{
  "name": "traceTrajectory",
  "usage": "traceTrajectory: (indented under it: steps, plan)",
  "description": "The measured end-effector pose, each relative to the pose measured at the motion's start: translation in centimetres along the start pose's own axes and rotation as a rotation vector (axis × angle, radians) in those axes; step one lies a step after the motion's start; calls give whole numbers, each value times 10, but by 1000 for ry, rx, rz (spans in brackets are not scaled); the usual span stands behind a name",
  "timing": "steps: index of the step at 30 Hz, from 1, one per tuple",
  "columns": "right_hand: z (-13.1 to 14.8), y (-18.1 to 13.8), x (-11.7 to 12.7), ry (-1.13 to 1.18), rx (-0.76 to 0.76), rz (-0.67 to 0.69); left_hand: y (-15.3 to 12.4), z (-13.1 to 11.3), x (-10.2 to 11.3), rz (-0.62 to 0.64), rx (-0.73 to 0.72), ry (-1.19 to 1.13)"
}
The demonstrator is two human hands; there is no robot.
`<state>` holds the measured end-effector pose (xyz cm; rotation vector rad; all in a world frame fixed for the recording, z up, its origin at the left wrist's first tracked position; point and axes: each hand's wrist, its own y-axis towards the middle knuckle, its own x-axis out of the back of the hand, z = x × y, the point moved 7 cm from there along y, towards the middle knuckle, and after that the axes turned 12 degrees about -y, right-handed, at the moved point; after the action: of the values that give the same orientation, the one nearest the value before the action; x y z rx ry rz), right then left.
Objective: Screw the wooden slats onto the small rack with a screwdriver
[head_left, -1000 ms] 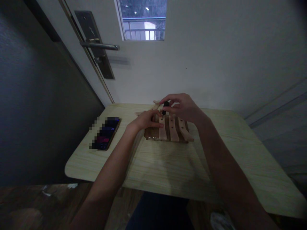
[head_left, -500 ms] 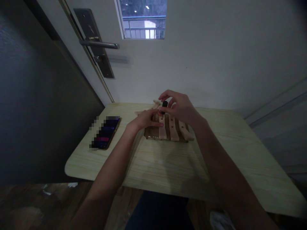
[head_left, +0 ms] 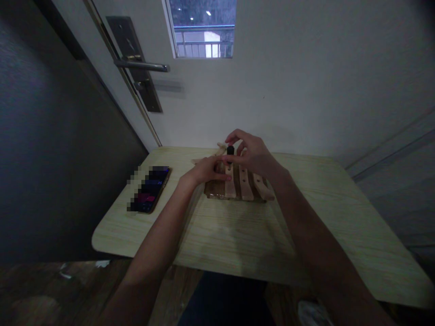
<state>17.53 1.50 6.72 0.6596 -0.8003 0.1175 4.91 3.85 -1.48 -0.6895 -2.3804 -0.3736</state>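
On a brown, shiny-edged block lie several pale wooden pieces with small dark holes. My left hand reaches in from the left, its thumb and fingers gripping the leftmost wooden piece. A short black cylinder stands roughly upright at the far end of that piece. My right hand curls around the cylinder from the right, thumb against its lower part and a finger by its top. Beside it lie a middle wooden piece and a slanted right-hand wooden piece, partly behind my right hand.
More pale wooden pieces lie behind my hands by the white door. A phone with a lit screen rests on the left of the pale table. The metal door handle juts out above.
The black cylinder has gone from tilted to nearly upright, shifting slightly left, with my right hand's fingers around it. My left hand stays on the leftmost wooden piece.
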Motion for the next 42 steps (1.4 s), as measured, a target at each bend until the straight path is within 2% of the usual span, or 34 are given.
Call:
traceTrajectory:
  steps: [3,5,8,12,17,19,31,36,42]
  plan:
    - [0,0,-2,62,47,88,1,3,-2,12,-5,-18]
    - [-4,1,-1,66,13,84,0,6,-3,20,-8,-38]
    - [-9,1,3,-31,-68,-20,0,5,-2,23,-6,-48]
    - [-8,0,6,-133,-73,-105,-1,0,-1,17,-1,-33]
    - [-10,-1,-5,68,-49,98,0,2,0,-4,-13,-23]
    - [-9,0,-5,93,-50,128,0,4,0,-4,-4,-17]
    - [-6,0,28,69,-120,-149,-2,-2,-1,27,0,-2]
    - [-8,0,27,66,-117,-152,-3,-6,0,41,-23,29]
    - [-12,0,17,46,-109,-89,-3,-8,4,40,-71,25]
